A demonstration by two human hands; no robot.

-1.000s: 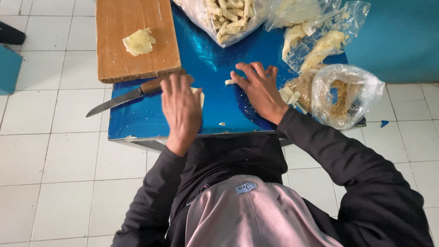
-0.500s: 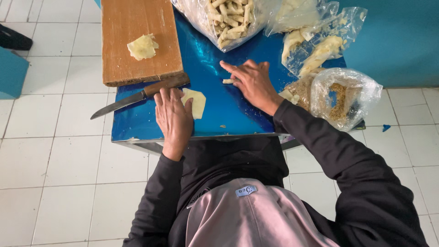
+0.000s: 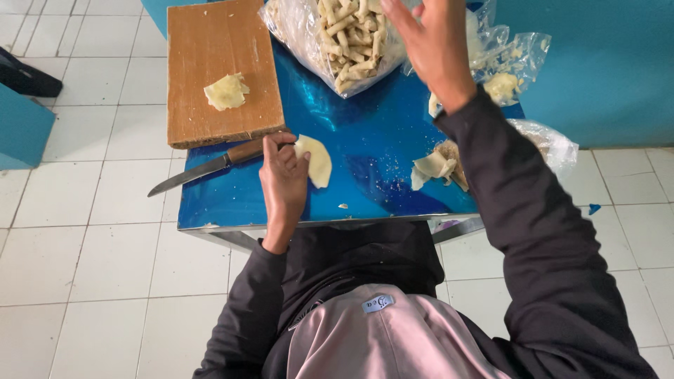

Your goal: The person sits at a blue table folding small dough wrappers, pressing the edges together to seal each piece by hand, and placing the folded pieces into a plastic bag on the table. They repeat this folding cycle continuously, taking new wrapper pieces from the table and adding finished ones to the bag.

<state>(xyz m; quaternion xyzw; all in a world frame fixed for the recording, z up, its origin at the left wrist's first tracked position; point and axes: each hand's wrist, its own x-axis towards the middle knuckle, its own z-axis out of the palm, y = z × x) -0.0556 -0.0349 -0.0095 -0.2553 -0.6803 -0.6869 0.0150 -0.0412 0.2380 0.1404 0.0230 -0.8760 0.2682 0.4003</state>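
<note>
resting on the blue desk (image 3: 365,154), the left hand (image 3: 283,179) pinches a pale dough sheet (image 3: 316,160) (beside the knife (image 3: 210,165)); the right hand (image 3: 432,42), fingers spread, hovers over the bag of rolled sticks (image 3: 337,42).

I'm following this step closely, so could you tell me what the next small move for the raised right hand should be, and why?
Probably lower the right hand toward the open clear bag of pale rolled sticks. It hovers open and looks empty just beside the bag's mouth, while the left hand rests on a flat pale sheet on the blue table, so this is only a judgement.
</note>
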